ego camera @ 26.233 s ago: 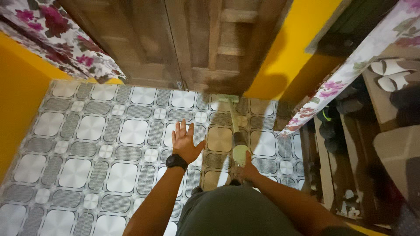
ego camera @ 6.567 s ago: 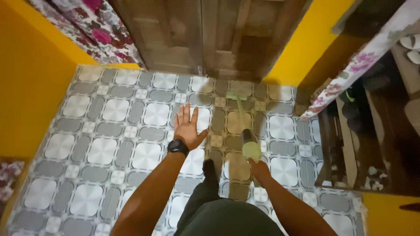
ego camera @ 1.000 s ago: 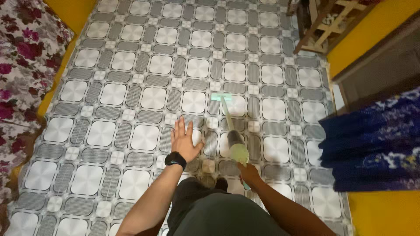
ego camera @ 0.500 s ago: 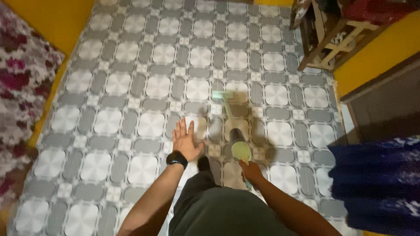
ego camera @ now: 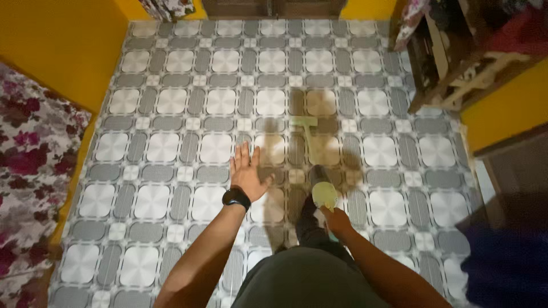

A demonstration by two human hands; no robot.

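Grey patterned floor [ego camera: 171, 108] between yellow walls — a stick vacuum being run over it.

Right hand [ego camera: 338, 220] has its fingers wrapped shut round the handle of the pale green stick vacuum [ego camera: 323, 191], whose body sits just ahead of the knuckles; from there its thin tube runs straight away from the person to the flat head [ego camera: 304, 121] resting on the floor, so the long axis points forward and slightly left. Left hand [ego camera: 249, 173] hovers to the left of the vacuum, palm down, fingers spread and holding nothing — a black watch [ego camera: 236, 198] on the wrist. Further left of the vacuum lies a flowered cloth [ego camera: 28, 171]; to its right, a wooden shelf [ego camera: 456, 63] and a dark blue cloth [ego camera: 505, 268].
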